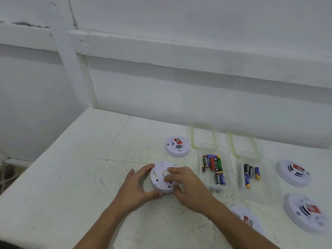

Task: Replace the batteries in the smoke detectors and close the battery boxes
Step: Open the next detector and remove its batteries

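Observation:
A white round smoke detector (159, 178) lies back side up on the white table, its battery bay showing. My left hand (138, 186) grips its left rim between thumb and fingers. My right hand (186, 186) lies over its right half, with curled fingertips pressing at the battery bay; what they hold is hidden. A clear box (215, 168) to the right contains several batteries (212, 163). A second clear box (258, 177) holds several more batteries (250, 172).
Another detector (177, 146) sits face up behind the hands. Two more detectors lie at the far right (293, 172), (305, 212), and one (247, 219) shows beside my right forearm. Two green-rimmed lids (203, 133) lie behind the boxes. A white wall stands behind the table (71, 168).

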